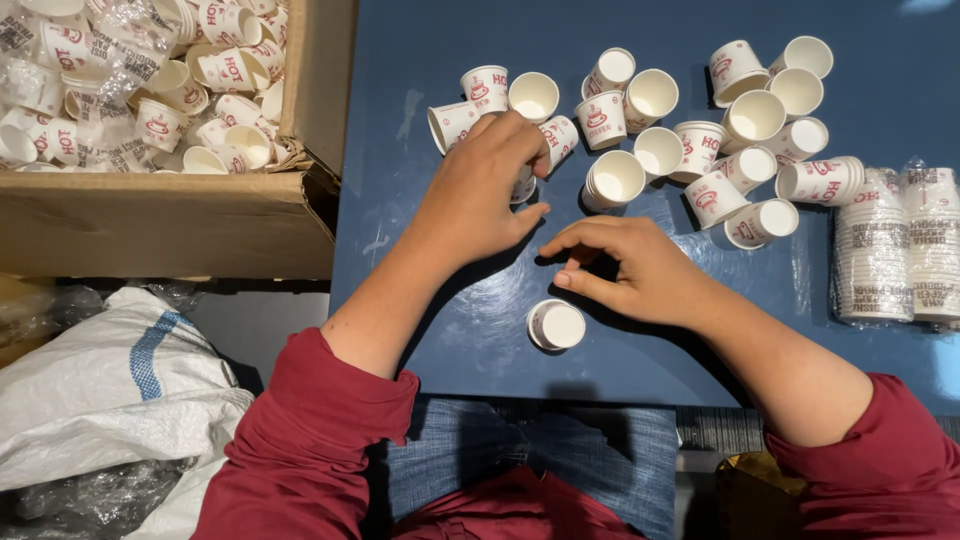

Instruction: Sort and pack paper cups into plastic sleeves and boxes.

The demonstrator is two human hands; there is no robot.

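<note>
Small white paper cup with red print (524, 186): light, crushable; grip by rim. Left hand (485, 190) closed on it; right hand (630, 268) loosely curled, empty.

a single head-worn view looks steeply down, from close above, onto the blue desk (640, 360) (the wearer's lap at the bottom edge), facing away from the body; a cardboard box (170, 220) fills the upper left corner.

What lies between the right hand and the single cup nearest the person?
Nothing: in the head view only bare blue table separates the right hand from the lone cup.
</note>
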